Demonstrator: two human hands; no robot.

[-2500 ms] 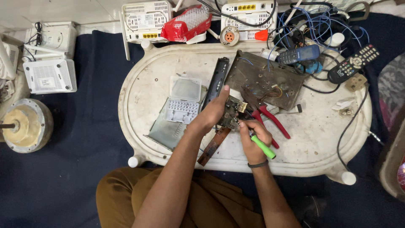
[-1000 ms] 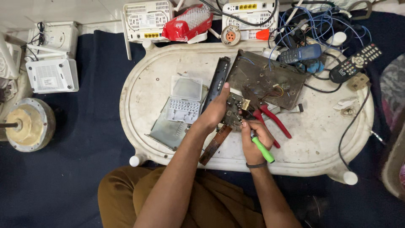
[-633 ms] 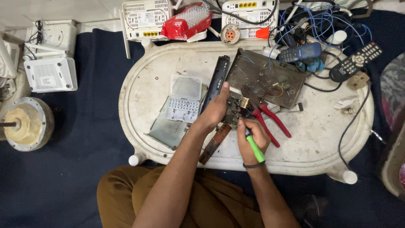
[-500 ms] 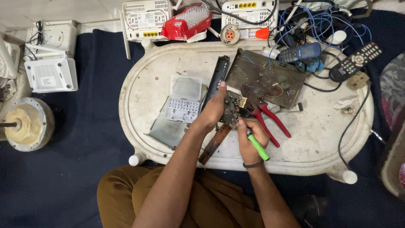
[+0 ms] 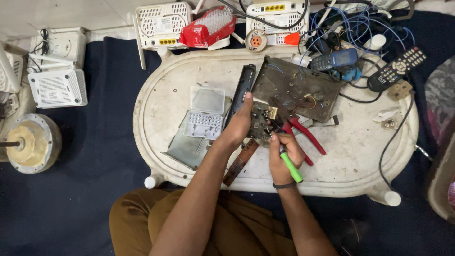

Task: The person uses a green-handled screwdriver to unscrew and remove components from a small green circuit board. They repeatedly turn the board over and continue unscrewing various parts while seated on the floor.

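My left hand (image 5: 240,122) grips a small dark circuit board (image 5: 261,121) with a pale square part on it, holding it just above the white oval table (image 5: 161,95). My right hand (image 5: 283,150) is closed around a screwdriver with a green handle (image 5: 290,167), its tip pressed against the right side of the board. Red-handled pliers (image 5: 305,136) lie on the table right behind my right hand. A long brown strip board (image 5: 240,162) lies under my left wrist.
A large dark panel (image 5: 296,87) and a black bar (image 5: 241,90) lie at the table's back. An open clear bit case (image 5: 205,113) rests on a metal plate at left. Routers, a red bag (image 5: 207,27), a phone (image 5: 334,59), a remote (image 5: 395,70) and blue wires crowd the far edge.
My right hand has shifted slightly left and up, bringing the screwdriver tip closer against the small board. My left hand keeps the board in about the same place.
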